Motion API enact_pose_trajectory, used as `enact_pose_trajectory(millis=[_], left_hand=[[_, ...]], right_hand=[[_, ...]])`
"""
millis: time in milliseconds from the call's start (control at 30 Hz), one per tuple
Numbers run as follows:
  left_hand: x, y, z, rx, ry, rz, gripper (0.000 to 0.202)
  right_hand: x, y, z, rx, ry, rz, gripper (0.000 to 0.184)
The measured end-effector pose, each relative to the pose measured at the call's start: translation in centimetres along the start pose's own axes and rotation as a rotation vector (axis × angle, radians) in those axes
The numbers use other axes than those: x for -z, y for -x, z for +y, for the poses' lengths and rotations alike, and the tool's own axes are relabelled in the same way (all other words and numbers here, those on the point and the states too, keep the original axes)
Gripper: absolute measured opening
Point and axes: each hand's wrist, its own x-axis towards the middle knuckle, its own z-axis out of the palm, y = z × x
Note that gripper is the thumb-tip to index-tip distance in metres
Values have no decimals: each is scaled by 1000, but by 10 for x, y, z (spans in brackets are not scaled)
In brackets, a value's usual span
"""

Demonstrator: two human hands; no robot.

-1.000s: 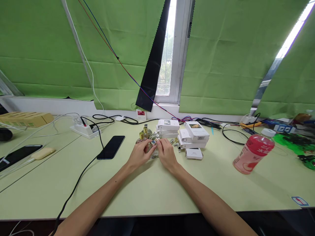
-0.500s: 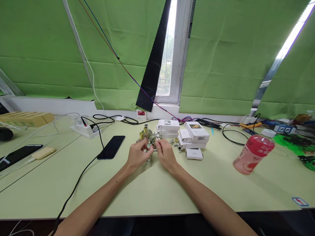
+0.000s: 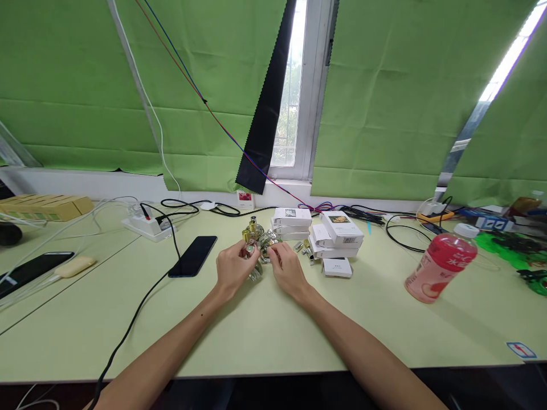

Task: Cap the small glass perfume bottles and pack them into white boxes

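My left hand (image 3: 233,267) is curled round a small clear glass perfume bottle (image 3: 253,263), lifted a little off the pale green table (image 3: 265,324). My right hand (image 3: 287,269) sits just to its right, fingers pinched on a small shiny piece near the bottle's top. Behind the hands stand a few more small perfume bottles (image 3: 252,229) with gold caps. White cartons (image 3: 337,233) are stacked to the right of them.
A black phone (image 3: 193,255) lies left of my hands, with a black cable (image 3: 141,302) crossing the table. A white power strip (image 3: 147,225) is at the back left. A pink drink bottle (image 3: 440,265) stands at right. Cables run along the window sill.
My left hand has drawn the glass bottle left and slightly up, away from the cluster. My right hand stayed close, its fingers now pinching by the bottle's top.
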Motion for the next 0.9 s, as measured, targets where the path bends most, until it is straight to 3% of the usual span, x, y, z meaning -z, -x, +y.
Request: enact_pose_trajectory(millis=[533, 900], left_hand=[[1, -4, -4, 115, 32, -161, 31], [-3, -3, -5, 97, 124, -138, 19]], right_hand=[[-1, 1, 0, -11, 18, -63, 24], [-3, 1, 2, -29, 23, -111, 25]])
